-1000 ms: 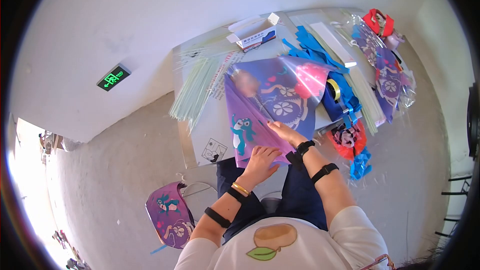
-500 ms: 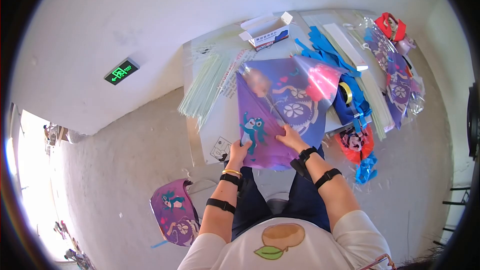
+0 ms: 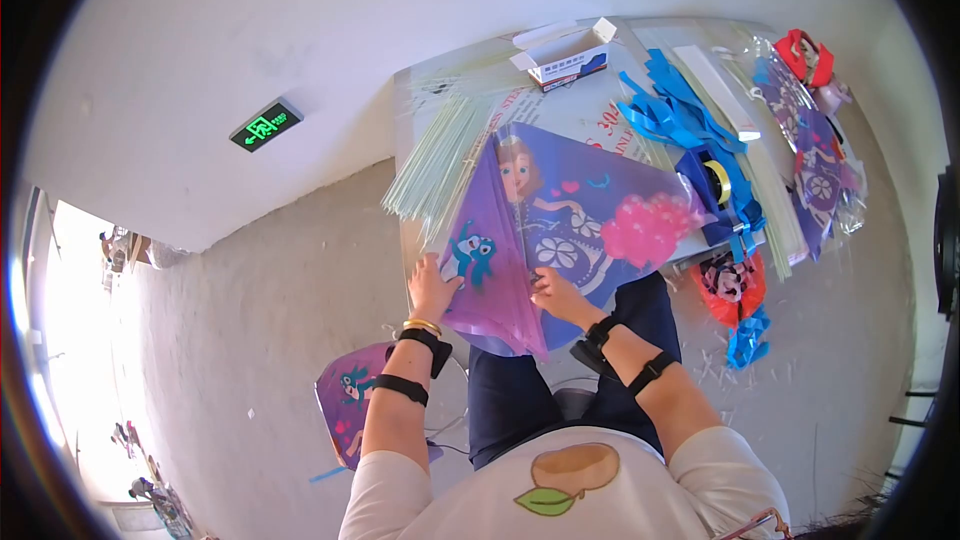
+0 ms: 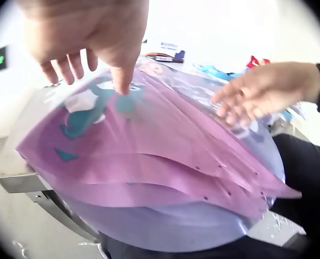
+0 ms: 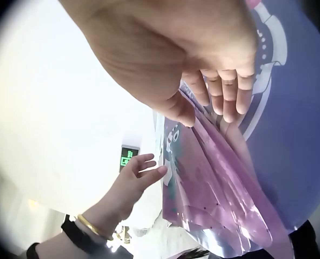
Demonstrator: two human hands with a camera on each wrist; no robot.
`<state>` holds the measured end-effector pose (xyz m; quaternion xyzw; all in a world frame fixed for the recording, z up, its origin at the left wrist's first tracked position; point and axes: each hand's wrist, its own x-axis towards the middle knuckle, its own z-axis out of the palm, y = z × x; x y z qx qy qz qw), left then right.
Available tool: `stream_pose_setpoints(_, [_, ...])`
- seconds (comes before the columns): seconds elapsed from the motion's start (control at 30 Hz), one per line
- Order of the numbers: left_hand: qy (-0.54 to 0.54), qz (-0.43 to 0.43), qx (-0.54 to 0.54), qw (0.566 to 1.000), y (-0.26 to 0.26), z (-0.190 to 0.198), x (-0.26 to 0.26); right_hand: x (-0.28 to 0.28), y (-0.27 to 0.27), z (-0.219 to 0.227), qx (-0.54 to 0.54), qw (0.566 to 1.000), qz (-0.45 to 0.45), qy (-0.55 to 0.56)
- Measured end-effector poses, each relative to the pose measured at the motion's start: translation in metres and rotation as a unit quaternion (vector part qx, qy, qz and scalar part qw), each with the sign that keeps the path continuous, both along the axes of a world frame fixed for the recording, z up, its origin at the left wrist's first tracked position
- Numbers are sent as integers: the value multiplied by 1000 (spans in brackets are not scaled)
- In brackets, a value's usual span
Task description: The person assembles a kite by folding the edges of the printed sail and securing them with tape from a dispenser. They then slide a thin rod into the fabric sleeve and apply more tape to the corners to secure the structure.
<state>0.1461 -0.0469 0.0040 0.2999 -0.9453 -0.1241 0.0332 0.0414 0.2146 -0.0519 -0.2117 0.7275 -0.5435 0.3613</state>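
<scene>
A purple printed plastic sheet (image 3: 590,190), with a cartoon figure and pink flowers, lies over the near part of the table. Its pink left part (image 4: 165,145) is folded over, with wrinkled layers toward the near edge and a blue-green rabbit print on top. My left hand (image 3: 432,290) is at the sheet's left side, fingers apart and thumb down on the rabbit print in the left wrist view. Over the fold's ridge in the middle is my right hand (image 3: 562,298), fingers loosely bent, with the thumb on the pink side and the other fingertips on the purple side.
Thin pale rods (image 3: 440,160) lie at the table's left and an opened white box (image 3: 568,62) at the back. Right of the sheet are blue strips (image 3: 670,105) and a tape dispenser (image 3: 708,185). Another printed sheet (image 3: 350,400) hangs low at the left.
The sheet has turned and shifted left, its pink fold now lying flatter. My left hand has moved from the near edge to the left side. My right hand has released the pink part.
</scene>
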Motion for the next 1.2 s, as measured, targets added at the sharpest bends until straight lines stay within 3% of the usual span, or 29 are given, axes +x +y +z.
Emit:
stream_pose_setpoints(0.03, [0,2,2,1000,9,-4,1,-3,3,-3,6,1000,-4,10])
stream_pose_setpoints(0.1, [56,-129,41,989,34,-14,-1,-11,1,-1,15,1000,-6,19])
stream_pose_setpoints(0.17, [20,-194,6,981,66,-28,-1,-23,-5,8,1,1000,-19,25])
stream_pose_setpoints(0.3, [19,-207,10,978,104,-51,-2,-34,-45,13,-75,994,0,-75])
stream_pose_setpoints(0.37, [-50,-205,-15,977,107,-58,-4,-37,-70,4,-105,985,28,-131])
stream_pose_setpoints(0.5, [-46,-199,17,979,103,-58,-4,-62,-103,-9,-13,990,76,-120])
stream_pose_setpoints(0.53, [-47,-195,23,979,103,-56,-6,-73,-112,-6,27,982,81,-170])
stream_pose_setpoints(0.63, [-40,-188,35,981,101,-54,-8,-110,-136,-11,35,974,110,-193])
stream_pose_setpoints(0.73, [-46,-176,44,982,98,-55,-9,-154,-169,-17,9,986,93,-138])
stream_pose_setpoints(0.93, [-44,-166,74,982,97,-55,-10,-230,-235,-43,-44,988,6,-151])
stream_pose_setpoints(0.97, [-45,-166,73,982,97,-53,-11,-237,-239,-40,-43,995,6,-88])
stream_pose_setpoints(1.03, [-44,-166,70,983,94,-53,-13,-248,-239,-37,-113,992,-1,54])
stream_pose_setpoints(1.13, [-30,-163,80,983,95,-52,-11,-232,-202,2,-163,983,-65,51])
stream_pose_setpoints(1.2, [-28,-161,66,984,96,-47,-13,-206,-150,26,-170,982,-71,32])
